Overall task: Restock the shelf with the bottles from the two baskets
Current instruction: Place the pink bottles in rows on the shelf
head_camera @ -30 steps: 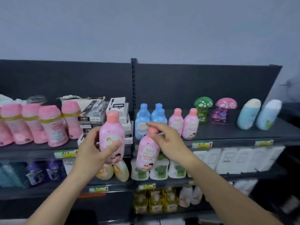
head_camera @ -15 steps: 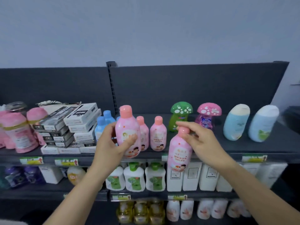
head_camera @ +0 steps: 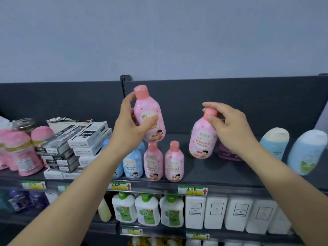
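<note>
My left hand (head_camera: pixel 132 126) grips a pink bottle (head_camera: pixel 150 112) by its body and holds it upright in the air, above two matching pink bottles (head_camera: pixel 164 161) that stand on the top shelf (head_camera: pixel 221 176). My right hand (head_camera: pixel 229 128) pinches the cap of a second pink bottle (head_camera: pixel 202 139), which hangs tilted just over the shelf, to the right of the standing pair. Blue bottles (head_camera: pixel 132 162) stand left of the pink pair, partly hidden by my left forearm. No basket is in view.
Stacked black and white boxes (head_camera: pixel 76 146) and large pink jars (head_camera: pixel 21 153) fill the shelf's left part. Two pale blue bottles (head_camera: pixel 291 151) lean at the right. A purple item (head_camera: pixel 228 153) sits behind my right hand. Green-capped bottles (head_camera: pixel 147 209) and white packs (head_camera: pixel 229 213) fill the lower shelf.
Both hands have risen and moved toward the top shelf with their pink bottles. The left bottle now sits above the standing pair, and the right bottle hangs over the shelf.
</note>
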`<state>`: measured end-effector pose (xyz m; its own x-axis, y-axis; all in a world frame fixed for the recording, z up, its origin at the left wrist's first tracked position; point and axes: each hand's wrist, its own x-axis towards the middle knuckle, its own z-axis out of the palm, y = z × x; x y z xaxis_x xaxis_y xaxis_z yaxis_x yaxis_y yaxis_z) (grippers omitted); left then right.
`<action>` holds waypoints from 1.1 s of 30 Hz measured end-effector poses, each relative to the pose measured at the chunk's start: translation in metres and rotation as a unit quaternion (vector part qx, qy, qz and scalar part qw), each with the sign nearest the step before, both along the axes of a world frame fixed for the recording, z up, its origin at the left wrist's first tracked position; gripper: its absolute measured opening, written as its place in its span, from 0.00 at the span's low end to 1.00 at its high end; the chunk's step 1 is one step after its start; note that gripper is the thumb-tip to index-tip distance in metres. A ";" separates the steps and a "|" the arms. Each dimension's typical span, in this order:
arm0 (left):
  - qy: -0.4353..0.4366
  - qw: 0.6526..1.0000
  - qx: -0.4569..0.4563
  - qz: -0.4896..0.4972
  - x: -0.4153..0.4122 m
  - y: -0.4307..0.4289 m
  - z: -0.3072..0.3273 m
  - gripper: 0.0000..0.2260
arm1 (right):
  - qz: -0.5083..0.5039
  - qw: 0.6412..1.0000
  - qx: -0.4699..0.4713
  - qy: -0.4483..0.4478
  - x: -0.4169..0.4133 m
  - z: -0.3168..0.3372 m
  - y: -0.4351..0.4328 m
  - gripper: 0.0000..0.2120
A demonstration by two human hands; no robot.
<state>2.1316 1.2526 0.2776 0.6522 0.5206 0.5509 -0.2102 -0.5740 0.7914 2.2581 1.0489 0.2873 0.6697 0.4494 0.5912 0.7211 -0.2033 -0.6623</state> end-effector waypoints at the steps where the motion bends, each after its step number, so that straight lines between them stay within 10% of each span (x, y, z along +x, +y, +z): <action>1: 0.008 1.000 0.006 -0.004 0.006 0.004 0.004 0.31 | -0.006 1.000 0.001 -0.002 0.005 0.004 0.004 0.16; 33: 0.327 0.908 0.223 -0.139 0.212 0.152 -0.028 0.29 | -0.026 0.904 -0.427 -0.022 0.172 -0.016 0.179 0.14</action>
<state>2.3431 1.4047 0.2493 0.9878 0.1063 0.1138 0.0353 -0.8646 0.5013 2.4297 1.2275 0.2716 0.6868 0.7234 0.0705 0.7182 -0.6607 -0.2182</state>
